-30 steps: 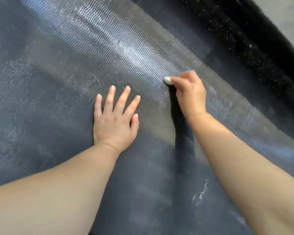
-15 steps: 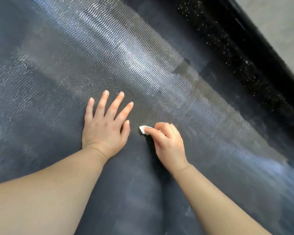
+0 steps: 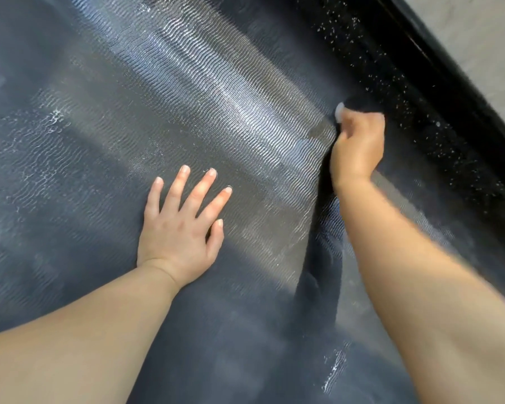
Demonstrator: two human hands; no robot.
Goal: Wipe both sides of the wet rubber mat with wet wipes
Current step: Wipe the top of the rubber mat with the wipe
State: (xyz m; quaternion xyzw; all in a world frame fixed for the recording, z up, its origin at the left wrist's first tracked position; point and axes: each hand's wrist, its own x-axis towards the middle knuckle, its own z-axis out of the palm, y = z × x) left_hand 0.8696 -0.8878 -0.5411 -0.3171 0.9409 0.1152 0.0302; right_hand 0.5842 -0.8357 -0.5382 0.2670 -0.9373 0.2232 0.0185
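Right hand has swung back out. Half a second ago it was tucked in just beside the thumb of the left hand; now it is well off to the far right of the left hand, further out than a second ago and close to the speckled black strip. So one in-and-out stroke is done, going back and forth across the ribbed band of the rubber mat. Left hand hasn't shifted, same flat spot; only the view has drifted a bit

Task read: mid-wipe on the face turned up, stroke now reaching the margin far right of the left hand. Wet sheen and white smears show to the left of the left hand and down by the right forearm, so this face looks unfinished. Can't tell if it is the first or second side, or whether the speckled strip is mat edge or something under it

Pose: left hand palm down, fingers straight and fanned, pressing the mat to pin it, holding nothing. Right hand knuckles up, fingers curled tight round a wet wipe; only a small white wad shows at the fingertip end, pushed onto the mat. Right arm stretched long and motion-blurred, left forearm comes in from the near left. Hands well apart. Mat lies flat under both hands and fills nearly the whole view; pale floor shows beyond the strip, far right of the left hand
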